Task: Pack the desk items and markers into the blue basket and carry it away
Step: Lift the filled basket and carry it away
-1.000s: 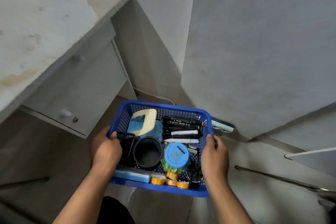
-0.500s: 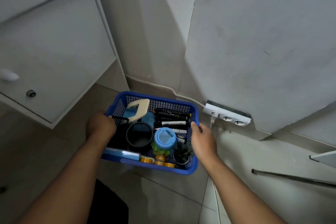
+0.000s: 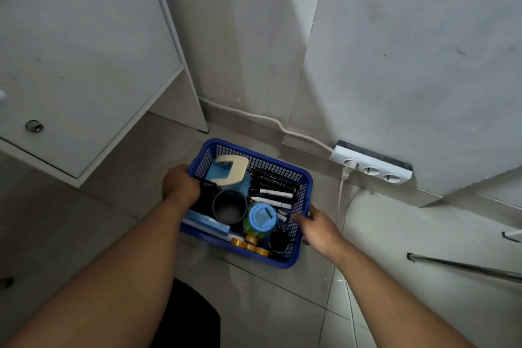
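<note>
Head view: blue basket [image 3: 279,262] between left hand [image 3: 180,185] clasping rim, right hand [image 3: 317,227] grip unclear.

Basket boxed in near the corner, open tiles on the near side

The blue basket [image 3: 282,261] is low over the floor [image 3: 282,305]. The desk [image 3: 84,65] looms on its left and the wall [image 3: 395,51] stands close behind. A power strip [image 3: 372,168] with its white cable [image 3: 254,116] crowds the right, and a metal rod [image 3: 466,265] lies further right. The widest way in is from above or across the near tiles.
</note>
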Tool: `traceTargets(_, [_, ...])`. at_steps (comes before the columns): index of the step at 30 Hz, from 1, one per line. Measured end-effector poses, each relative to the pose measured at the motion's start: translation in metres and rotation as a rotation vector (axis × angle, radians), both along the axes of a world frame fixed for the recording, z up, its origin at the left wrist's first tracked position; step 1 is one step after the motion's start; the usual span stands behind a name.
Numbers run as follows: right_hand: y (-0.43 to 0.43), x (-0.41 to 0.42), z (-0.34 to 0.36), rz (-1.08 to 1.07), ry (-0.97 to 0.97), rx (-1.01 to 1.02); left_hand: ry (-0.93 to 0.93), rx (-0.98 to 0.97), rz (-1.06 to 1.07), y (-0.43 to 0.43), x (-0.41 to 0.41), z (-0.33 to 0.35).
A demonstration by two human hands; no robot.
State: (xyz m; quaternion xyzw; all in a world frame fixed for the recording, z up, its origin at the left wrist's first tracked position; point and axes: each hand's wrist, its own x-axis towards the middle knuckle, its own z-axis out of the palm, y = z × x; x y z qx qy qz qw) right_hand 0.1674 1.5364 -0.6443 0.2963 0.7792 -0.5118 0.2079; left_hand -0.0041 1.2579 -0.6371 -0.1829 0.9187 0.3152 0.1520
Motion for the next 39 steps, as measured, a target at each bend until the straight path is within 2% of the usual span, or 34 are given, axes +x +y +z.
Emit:
traceTargets(4, [-0.004,0.005,0.001,0.134,-0.021,0.039,-0.016,0.015,-0.094,-0.004,-0.007,-0.021])
traceTargets(8, [-0.007,0.002,-0.001,0.205,-0.044,0.038,-0.120,0.023,-0.208,-0.012,-0.010,-0.033])
traceTargets(12, [-0.016,-0.004,-0.021,0.282,-0.124,0.134,-0.172,0.089,-0.266,-0.019,-0.019,-0.033])
traceTargets(17, [-0.016,-0.013,-0.017,0.275,-0.105,0.167,-0.273,0.149,-0.223,-0.022,-0.019,-0.024])
traceTargets(21, [-0.016,-0.014,-0.019,0.258,-0.092,0.127,-0.456,0.125,-0.031,-0.014,-0.016,-0.021])
traceTargets(30, [-0.007,-0.026,-0.011,0.080,-0.034,-0.031,-0.252,0.331,0.014,-0.013,-0.009,-0.007])
traceTargets(39, [0.000,-0.035,-0.023,0.055,-0.097,-0.004,-0.200,0.302,-0.174,-0.019,-0.001,-0.008])
